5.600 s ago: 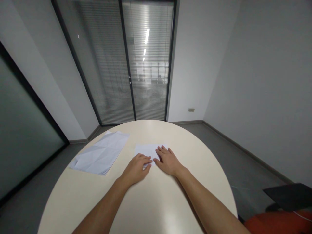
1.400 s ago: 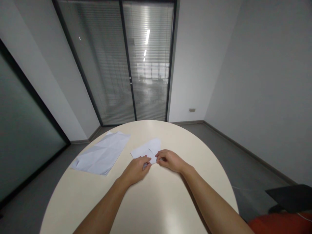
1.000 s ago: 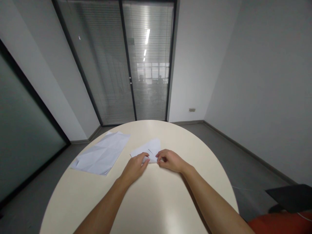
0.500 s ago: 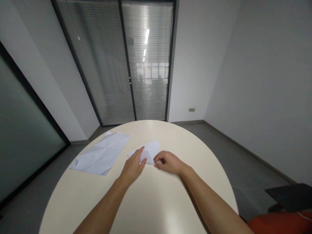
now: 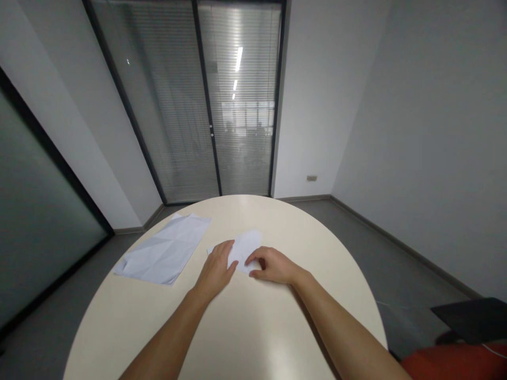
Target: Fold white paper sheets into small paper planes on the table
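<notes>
In the head view I have two hands on one small folded white paper (image 5: 249, 244), which lies inside the table's (image 5: 233, 327) far edge. My left hand (image 5: 215, 268) rests flat over its left side, thumb spread, gripping nothing. My right hand (image 5: 273, 265) is half curled at its near right side, thumb and fingertips slightly apart. One pile of creased sheets (image 5: 168, 248), their number unclear, lies along the left edge.
</notes>
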Demonstrator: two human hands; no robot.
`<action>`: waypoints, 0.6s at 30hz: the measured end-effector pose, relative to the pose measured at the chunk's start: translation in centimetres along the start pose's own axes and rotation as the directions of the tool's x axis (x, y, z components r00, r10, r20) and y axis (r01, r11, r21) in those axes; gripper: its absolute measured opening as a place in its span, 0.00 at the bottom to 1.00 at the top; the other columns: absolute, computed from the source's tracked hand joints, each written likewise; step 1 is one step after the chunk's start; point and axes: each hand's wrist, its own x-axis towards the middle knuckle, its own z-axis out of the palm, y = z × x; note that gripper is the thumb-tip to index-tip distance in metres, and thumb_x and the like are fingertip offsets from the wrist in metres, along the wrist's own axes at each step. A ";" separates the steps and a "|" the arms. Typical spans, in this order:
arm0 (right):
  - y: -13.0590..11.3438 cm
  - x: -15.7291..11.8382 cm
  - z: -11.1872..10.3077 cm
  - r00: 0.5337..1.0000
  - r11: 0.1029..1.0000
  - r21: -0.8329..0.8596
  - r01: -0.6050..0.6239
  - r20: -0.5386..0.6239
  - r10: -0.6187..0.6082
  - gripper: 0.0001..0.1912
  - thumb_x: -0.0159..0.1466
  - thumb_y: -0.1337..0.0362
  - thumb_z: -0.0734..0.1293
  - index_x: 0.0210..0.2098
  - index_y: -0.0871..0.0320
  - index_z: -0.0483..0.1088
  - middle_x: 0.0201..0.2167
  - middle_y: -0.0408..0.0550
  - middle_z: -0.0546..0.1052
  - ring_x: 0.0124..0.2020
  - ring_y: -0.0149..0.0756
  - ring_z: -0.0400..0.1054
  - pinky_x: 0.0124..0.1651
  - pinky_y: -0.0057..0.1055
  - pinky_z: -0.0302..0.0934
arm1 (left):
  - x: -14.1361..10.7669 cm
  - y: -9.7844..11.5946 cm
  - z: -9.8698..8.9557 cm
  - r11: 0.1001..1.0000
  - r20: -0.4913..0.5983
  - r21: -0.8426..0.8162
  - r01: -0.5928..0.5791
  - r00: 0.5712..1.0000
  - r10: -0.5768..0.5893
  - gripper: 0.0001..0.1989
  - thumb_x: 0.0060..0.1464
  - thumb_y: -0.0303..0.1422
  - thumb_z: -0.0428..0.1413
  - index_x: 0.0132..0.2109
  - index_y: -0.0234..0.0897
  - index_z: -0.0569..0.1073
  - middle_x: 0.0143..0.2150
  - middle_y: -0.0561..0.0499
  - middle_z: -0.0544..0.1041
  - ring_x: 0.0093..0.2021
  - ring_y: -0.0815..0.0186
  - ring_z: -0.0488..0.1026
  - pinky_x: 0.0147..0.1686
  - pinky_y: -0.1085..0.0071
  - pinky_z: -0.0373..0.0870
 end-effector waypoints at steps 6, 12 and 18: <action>0.0 0.1 0.3 1.000 1.000 0.003 0.008 -0.006 -0.008 0.16 0.56 0.66 0.75 0.45 0.55 0.79 0.42 0.47 0.82 0.42 0.40 0.73 0.49 0.34 0.64 | 0.2 0.9 -0.8 0.994 0.074 0.106 -0.020 0.997 0.012 0.10 0.62 0.29 0.54 0.49 0.38 0.76 0.53 0.44 0.75 0.55 0.54 0.69 0.57 0.55 0.68; 1.1 0.1 0.8 0.994 0.994 -0.013 0.104 -0.041 -0.104 0.19 0.59 0.58 0.75 0.49 0.55 0.77 0.51 0.52 0.79 0.55 0.46 0.70 0.61 0.42 0.61 | 0.2 2.1 -1.3 0.994 0.139 0.113 0.003 0.990 -0.019 0.12 0.64 0.32 0.54 0.52 0.37 0.76 0.49 0.44 0.76 0.51 0.55 0.70 0.52 0.56 0.70; 0.5 -0.1 0.7 0.998 0.991 -0.121 0.063 0.004 -0.063 0.26 0.63 0.49 0.71 0.55 0.57 0.76 0.60 0.59 0.73 0.64 0.53 0.63 0.67 0.50 0.53 | 0.1 2.7 -1.5 0.998 0.162 0.051 -0.026 0.987 0.018 0.13 0.61 0.35 0.57 0.50 0.37 0.76 0.51 0.43 0.75 0.53 0.54 0.69 0.56 0.56 0.68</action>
